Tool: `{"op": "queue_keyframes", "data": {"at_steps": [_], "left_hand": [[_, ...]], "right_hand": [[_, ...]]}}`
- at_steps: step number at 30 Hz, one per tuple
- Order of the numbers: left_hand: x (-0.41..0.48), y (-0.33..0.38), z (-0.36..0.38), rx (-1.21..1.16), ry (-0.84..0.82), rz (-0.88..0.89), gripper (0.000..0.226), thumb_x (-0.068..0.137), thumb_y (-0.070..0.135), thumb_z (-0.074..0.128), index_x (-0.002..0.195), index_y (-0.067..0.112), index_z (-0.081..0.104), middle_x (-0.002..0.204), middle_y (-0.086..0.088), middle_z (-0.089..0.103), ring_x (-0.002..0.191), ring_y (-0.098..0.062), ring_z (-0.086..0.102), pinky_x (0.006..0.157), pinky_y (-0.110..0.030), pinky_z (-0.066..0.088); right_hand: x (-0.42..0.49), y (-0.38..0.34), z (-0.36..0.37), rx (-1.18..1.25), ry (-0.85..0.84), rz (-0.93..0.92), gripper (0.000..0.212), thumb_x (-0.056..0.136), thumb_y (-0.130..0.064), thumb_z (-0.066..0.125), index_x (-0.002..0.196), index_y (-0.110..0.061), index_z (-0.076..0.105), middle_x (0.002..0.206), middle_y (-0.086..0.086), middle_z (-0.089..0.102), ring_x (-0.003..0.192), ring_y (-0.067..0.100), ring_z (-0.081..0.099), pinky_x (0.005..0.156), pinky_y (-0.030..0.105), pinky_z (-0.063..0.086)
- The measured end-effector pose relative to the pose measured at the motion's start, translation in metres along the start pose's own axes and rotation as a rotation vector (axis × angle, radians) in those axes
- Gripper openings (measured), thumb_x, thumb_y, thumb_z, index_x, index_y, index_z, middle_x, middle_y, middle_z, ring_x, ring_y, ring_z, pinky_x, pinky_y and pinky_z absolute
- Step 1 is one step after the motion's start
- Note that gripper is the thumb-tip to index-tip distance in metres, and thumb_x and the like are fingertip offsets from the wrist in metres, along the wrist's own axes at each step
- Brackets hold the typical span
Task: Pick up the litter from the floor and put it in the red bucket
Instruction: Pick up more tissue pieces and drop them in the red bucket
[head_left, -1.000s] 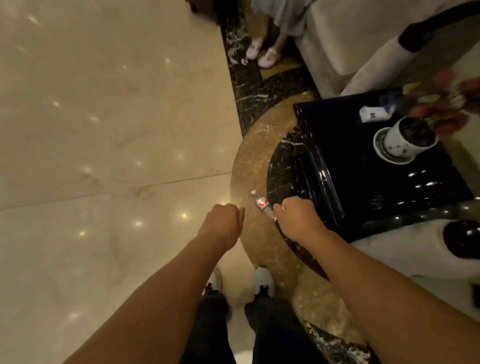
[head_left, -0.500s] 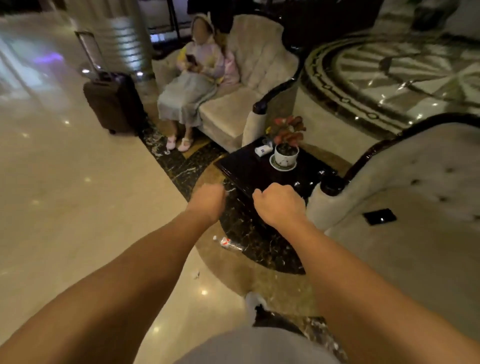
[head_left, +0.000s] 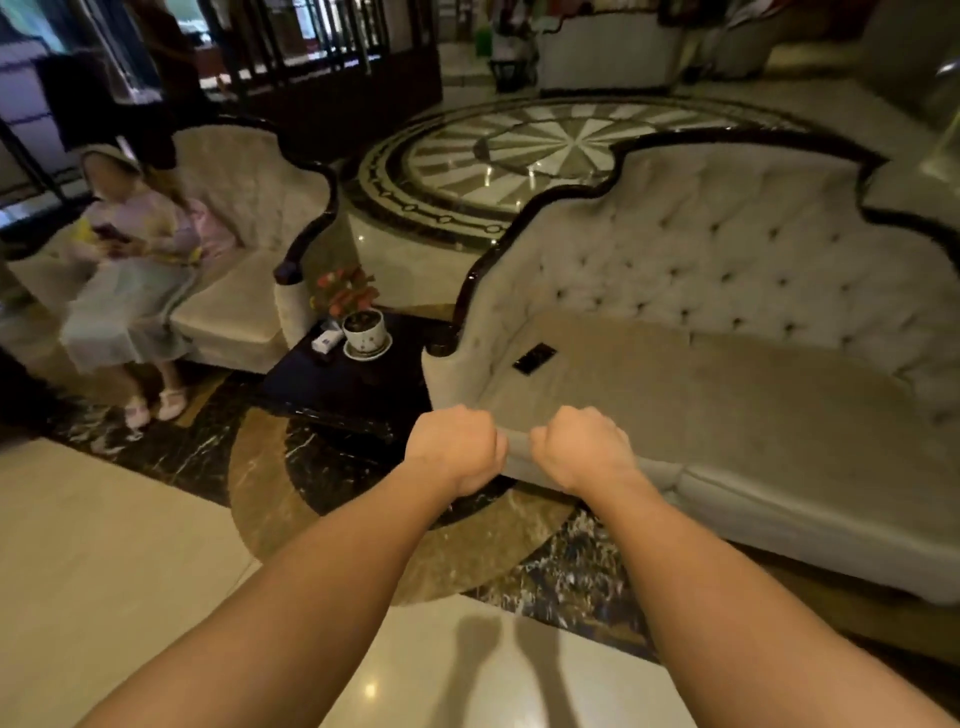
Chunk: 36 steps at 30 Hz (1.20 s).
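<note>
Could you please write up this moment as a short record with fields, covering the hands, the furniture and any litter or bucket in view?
left hand: closed in a fist, nothing visible in it
right hand: closed in a fist, nothing visible in it
litter: none in view
red bucket: not in view
side table: black, between two sofas
flower pot: on a saucer on the side table
sofa: cream, tufted, a dark flat thing on its seat
</note>
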<state>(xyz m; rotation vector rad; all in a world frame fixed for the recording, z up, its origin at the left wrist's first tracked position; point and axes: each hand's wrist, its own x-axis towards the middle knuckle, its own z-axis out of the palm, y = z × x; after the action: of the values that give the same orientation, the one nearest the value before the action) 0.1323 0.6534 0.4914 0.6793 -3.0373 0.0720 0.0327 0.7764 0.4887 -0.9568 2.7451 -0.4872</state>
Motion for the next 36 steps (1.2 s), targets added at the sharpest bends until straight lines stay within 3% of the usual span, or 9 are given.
{"op": "queue_keyframes", "data": {"at_steps": [6,10,12,15,22,24,30,33,36], "left_hand": [[0.021,0.213,0.008,-0.036,-0.094,0.161,0.04,0.087,0.044,0.032,0.058,0.019,0.044,0.064,-0.001,0.051,0.056,-0.025,0.05,0.055,-0.033,0.041],[0.022,0.415,0.01,-0.12,-0.146,0.41,0.04,0.089,0.043,0.035,0.072,0.017,0.06,0.082,-0.009,0.069,0.071,-0.031,0.063,0.062,-0.034,0.046],[0.008,0.51,0.007,-0.139,-0.155,0.561,0.041,0.087,0.043,0.034,0.079,0.016,0.064,0.089,-0.011,0.07,0.079,-0.033,0.065,0.065,-0.036,0.047],[-0.017,0.63,0.0,-0.136,-0.185,0.797,0.037,0.088,0.046,0.034,0.079,0.021,0.059,0.089,-0.006,0.067,0.073,-0.027,0.06,0.061,-0.033,0.042],[-0.053,0.851,0.01,-0.057,-0.235,1.191,0.035,0.09,0.046,0.036,0.082,0.022,0.06,0.079,-0.003,0.063,0.069,-0.022,0.059,0.066,-0.035,0.051],[-0.05,0.893,0.012,-0.036,-0.248,1.247,0.034,0.091,0.044,0.037,0.079,0.022,0.059,0.078,-0.002,0.063,0.066,-0.021,0.057,0.063,-0.033,0.049],[-0.01,1.077,0.033,-0.034,-0.303,1.318,0.03,0.093,0.039,0.039,0.069,0.023,0.049,0.065,0.002,0.05,0.066,-0.017,0.058,0.064,-0.032,0.049],[0.019,1.156,0.038,-0.012,-0.399,1.319,0.033,0.098,0.033,0.039,0.072,0.018,0.054,0.073,-0.003,0.059,0.07,-0.018,0.06,0.065,-0.035,0.051],[0.042,1.223,0.037,0.028,-0.432,1.392,0.026,0.099,0.02,0.041,0.09,0.008,0.061,0.093,-0.011,0.066,0.082,-0.024,0.063,0.072,-0.036,0.051]], "right_hand": [[-0.087,0.22,-0.073,0.07,0.044,0.293,0.033,0.09,-0.038,0.037,0.078,-0.014,0.057,0.094,0.015,0.065,0.075,0.031,0.055,0.069,0.036,0.044],[-0.179,0.396,-0.137,0.137,0.009,0.551,0.042,0.1,-0.041,0.038,0.096,-0.007,0.062,0.097,0.014,0.064,0.081,0.029,0.059,0.074,0.038,0.05],[-0.232,0.464,-0.161,0.128,0.032,0.684,0.043,0.098,-0.048,0.04,0.089,-0.01,0.059,0.092,0.013,0.063,0.079,0.028,0.059,0.069,0.038,0.049],[-0.302,0.54,-0.185,0.111,0.098,0.857,0.052,0.095,-0.058,0.037,0.069,-0.015,0.052,0.081,0.01,0.059,0.075,0.027,0.059,0.066,0.038,0.049],[-0.424,0.683,-0.217,0.235,0.315,1.117,0.051,0.1,-0.045,0.037,0.06,-0.014,0.042,0.066,0.008,0.051,0.068,0.027,0.053,0.063,0.034,0.038],[-0.444,0.711,-0.226,0.235,0.342,1.146,0.05,0.102,-0.04,0.037,0.064,-0.008,0.045,0.066,0.008,0.05,0.069,0.028,0.052,0.062,0.033,0.034],[-0.469,0.865,-0.271,0.205,0.34,1.302,0.043,0.104,-0.032,0.033,0.082,-0.008,0.061,0.1,0.02,0.064,0.091,0.035,0.059,0.07,0.032,0.037],[-0.468,0.938,-0.297,0.235,0.299,1.391,0.032,0.104,-0.018,0.036,0.111,-0.004,0.063,0.11,0.021,0.065,0.101,0.037,0.059,0.075,0.034,0.043],[-0.47,0.999,-0.309,0.345,0.356,1.464,0.022,0.1,-0.012,0.043,0.103,-0.002,0.062,0.102,0.022,0.067,0.089,0.035,0.065,0.068,0.036,0.048]]}}
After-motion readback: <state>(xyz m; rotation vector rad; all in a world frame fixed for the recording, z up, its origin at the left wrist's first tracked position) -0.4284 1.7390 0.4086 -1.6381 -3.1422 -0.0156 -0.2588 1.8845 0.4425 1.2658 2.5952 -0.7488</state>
